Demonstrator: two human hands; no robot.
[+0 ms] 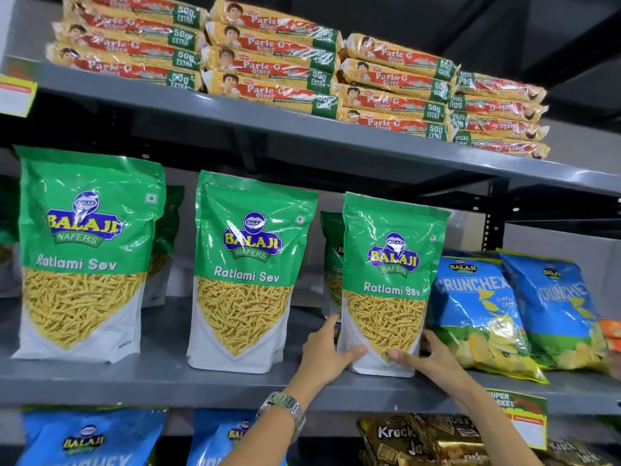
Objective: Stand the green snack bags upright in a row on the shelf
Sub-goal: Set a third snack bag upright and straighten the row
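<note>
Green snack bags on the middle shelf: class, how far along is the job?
Done: the left bag and middle bag stand upright in front. In hand: the left hand and right hand steady the right bag at its base. Left: letting go; bags behind are mostly hidden.

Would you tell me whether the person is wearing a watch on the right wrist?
No, the metal watch sits on the left wrist, behind the left hand.

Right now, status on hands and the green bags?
Both hands, left hand and right hand, grip third green bag at base. Bag upright on shelf. Blue chip bag tight at its right.
</note>
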